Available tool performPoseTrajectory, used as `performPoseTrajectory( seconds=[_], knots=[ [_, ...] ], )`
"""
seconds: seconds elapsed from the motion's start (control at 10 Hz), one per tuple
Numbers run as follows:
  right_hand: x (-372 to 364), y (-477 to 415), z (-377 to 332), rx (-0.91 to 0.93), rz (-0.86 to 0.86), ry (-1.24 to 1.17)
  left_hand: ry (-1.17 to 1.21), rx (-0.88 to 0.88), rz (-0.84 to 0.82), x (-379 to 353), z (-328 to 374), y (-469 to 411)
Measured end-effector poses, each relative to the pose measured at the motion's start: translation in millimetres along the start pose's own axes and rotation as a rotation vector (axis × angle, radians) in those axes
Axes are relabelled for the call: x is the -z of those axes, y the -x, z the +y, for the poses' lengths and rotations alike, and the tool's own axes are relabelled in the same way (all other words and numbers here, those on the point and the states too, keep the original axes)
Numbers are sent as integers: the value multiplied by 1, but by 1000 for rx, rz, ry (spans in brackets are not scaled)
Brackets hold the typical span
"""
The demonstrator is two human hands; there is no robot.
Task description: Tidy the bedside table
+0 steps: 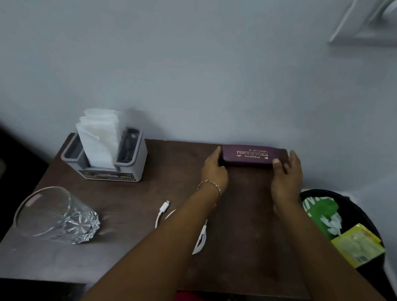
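Spectacle case (252, 156) centre right of frame, on tabletop (171, 172) against wall. Left hand (213, 166) and right hand (285, 171) well apart, each gripping one end. Case judged rigid, light, smooth-skinned; end hold suits.

The case (252, 156) lies on the surface (149, 191). The holder (130, 167) stands left of the case. The glass (57, 215) and cable (161, 212) sit left and in front of it. The bin (354, 200) is right of it.
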State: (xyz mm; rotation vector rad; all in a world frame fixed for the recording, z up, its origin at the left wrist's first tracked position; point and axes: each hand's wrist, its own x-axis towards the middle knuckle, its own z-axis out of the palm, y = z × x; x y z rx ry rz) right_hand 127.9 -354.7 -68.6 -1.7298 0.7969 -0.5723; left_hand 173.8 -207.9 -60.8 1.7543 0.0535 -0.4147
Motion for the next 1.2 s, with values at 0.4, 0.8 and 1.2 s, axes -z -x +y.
performPoseTrajectory(
  seconds=[0.4, 0.8, 1.2],
  knots=[
    [-32, 38, -12, 26, -11, 89, -65, 33, 90, 29, -6, 10],
    [-83, 112, -28, -27, -114, 16, -182, -5, 416, 102, -24, 43],
    [-70, 111, -23, -108, -159, -181, -119, -18, 392, 120, -43, 59]
  ],
)
